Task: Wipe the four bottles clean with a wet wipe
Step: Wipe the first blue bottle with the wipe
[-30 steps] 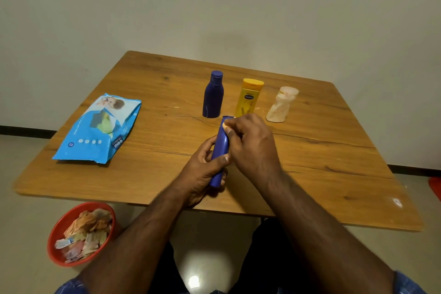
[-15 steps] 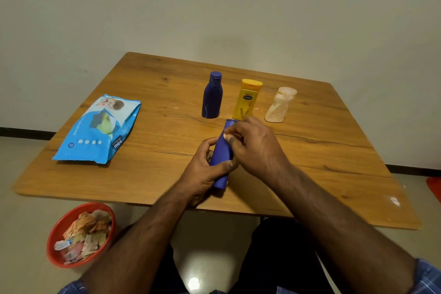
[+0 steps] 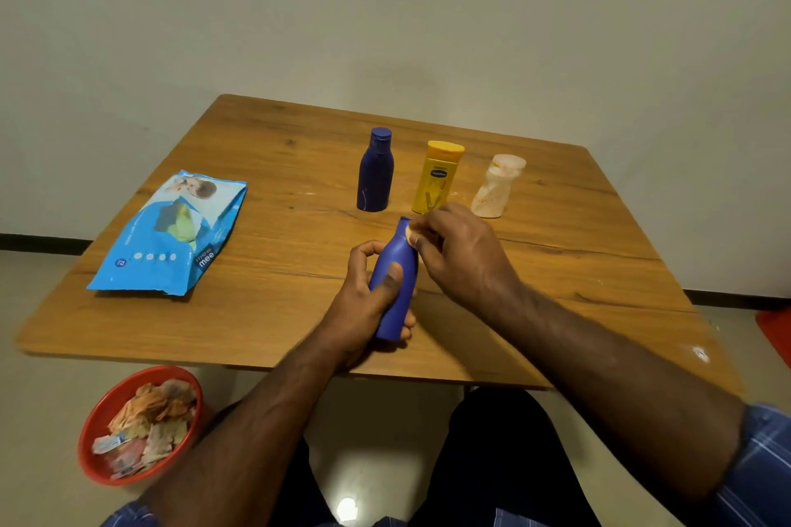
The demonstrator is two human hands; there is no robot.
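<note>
My left hand (image 3: 367,299) grips a blue bottle (image 3: 396,270) tilted over the table's near middle, thumb across its body. My right hand (image 3: 460,252) pinches a small wad of white wet wipe (image 3: 411,232) against the bottle's neck; most of the wipe is hidden in the fingers. Behind them three bottles stand upright in a row: a dark blue bottle (image 3: 375,171), a yellow bottle (image 3: 438,178) and a clear bottle (image 3: 496,186) with orange smears.
A blue wet wipe pack (image 3: 171,233) lies flat on the left of the wooden table (image 3: 556,270). A red bin (image 3: 139,426) holding used wipes sits on the floor below the table's near left edge. A wall stands right behind the table.
The blue bottle has turned in my left hand and shows more of its body. My right hand has shifted up and right to the bottle's neck.
</note>
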